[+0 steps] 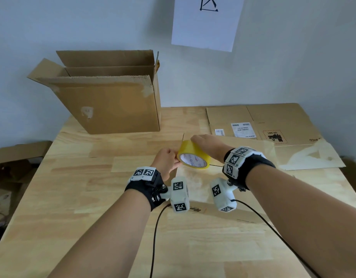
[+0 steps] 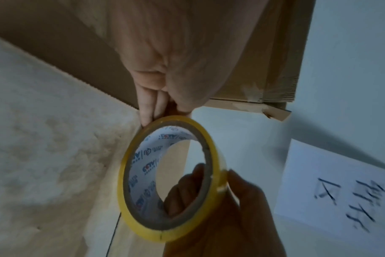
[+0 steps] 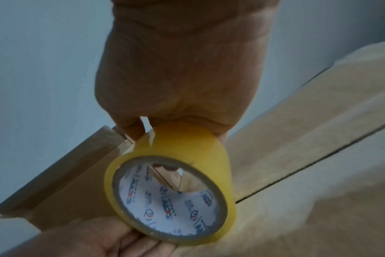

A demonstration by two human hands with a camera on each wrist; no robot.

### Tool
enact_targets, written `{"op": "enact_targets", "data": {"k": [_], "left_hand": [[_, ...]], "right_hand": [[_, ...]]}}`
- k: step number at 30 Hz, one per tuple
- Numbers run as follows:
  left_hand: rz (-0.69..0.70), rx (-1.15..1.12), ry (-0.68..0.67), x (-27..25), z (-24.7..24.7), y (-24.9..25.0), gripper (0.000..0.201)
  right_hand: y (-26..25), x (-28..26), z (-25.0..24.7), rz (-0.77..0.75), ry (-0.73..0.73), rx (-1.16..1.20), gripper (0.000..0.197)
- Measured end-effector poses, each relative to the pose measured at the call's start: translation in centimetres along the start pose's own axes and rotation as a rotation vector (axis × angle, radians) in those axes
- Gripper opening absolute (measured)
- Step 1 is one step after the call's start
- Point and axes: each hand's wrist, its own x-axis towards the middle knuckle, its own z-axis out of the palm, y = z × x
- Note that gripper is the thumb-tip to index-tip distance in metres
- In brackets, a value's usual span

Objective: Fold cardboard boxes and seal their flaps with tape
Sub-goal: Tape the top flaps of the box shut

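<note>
The yellow tape roll point(image 1: 194, 154) sits at the centre of the frame, above a flat cardboard box point(image 1: 229, 145) lying on the wooden table point(image 1: 72, 197). Your right hand point(image 1: 208, 144) grasps the roll from above, fingers curled over its outer band. Your left hand point(image 1: 167, 161) is at the roll's left edge, fingers close together and touching it; whether it pinches the tape end, you cannot tell. An open box point(image 1: 105, 97) stands upper left, flattened cartons point(image 1: 273, 121) lie at right, and a white sheet point(image 1: 207, 23) hangs on the wall.
</note>
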Motion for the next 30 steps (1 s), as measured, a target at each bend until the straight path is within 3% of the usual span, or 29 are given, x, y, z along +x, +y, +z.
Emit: {"op": "enact_targets", "data": {"k": [3, 9, 15, 23, 30], "left_hand": [[0.001, 0.020, 0.024, -0.1, 0.3, 0.1, 0.025], [-0.050, 0.067, 0.020, -0.3, 1.0, 0.6, 0.025], [0.022, 0.115, 0.104, -0.2, 1.4, 0.3, 0.025], [0.014, 0.081, 0.032, -0.1, 1.4, 0.3, 0.024], [0.040, 0.071, 0.075, 0.3, 1.1, -0.3, 0.025]], "right_hand": [[0.9, -0.4, -0.2, -0.044, 0.022, 0.057, 0.032], [1.9, -0.9, -0.5, -0.105, 0.106, -0.106, 0.043], [2.2, -1.3, -1.1, -0.127, 0.115, -0.196, 0.036], [3.4, -1.5, -2.4, 0.022, 0.104, -0.370, 0.055], [3.7, -2.0, -3.5, -0.033, 0.057, -0.237, 0.035]]}}
